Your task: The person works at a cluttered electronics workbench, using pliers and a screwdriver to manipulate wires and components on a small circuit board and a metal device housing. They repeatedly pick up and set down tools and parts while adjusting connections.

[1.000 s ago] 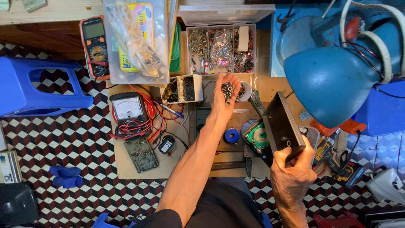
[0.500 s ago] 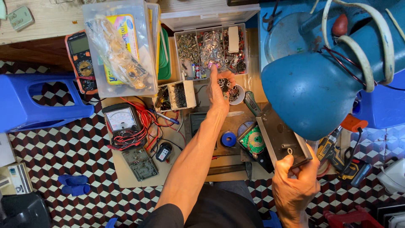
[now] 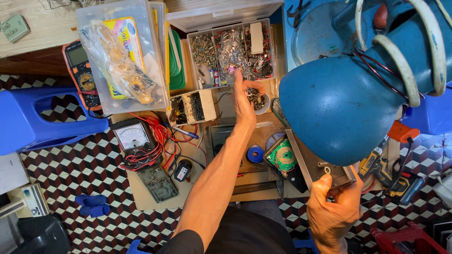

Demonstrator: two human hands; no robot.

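My left hand (image 3: 246, 99) is stretched far forward, its fingers curled over a small white bowl (image 3: 260, 99) of tiny metal parts and pinched on some of them. Just behind the bowl lies an open clear compartment box (image 3: 231, 48) full of small components. My right hand (image 3: 332, 210) sits low at the right and grips the near end of a flat grey metal chassis (image 3: 314, 162). A green round circuit board (image 3: 284, 157) lies next to the chassis. A blue tape roll (image 3: 255, 154) rests beside my left forearm.
A large blue lamp shade (image 3: 341, 106) hangs at the right and hides part of the bench. An analogue meter (image 3: 133, 137) with red leads, an orange multimeter (image 3: 81, 70), a clear lidded box (image 3: 123, 56) and a blue stool (image 3: 35, 120) stand to the left. The floor is checkered tile.
My left hand has reached further forward from the bench middle to the white bowl and closed its fingers there. My right hand keeps hold of the chassis, now lower in view.
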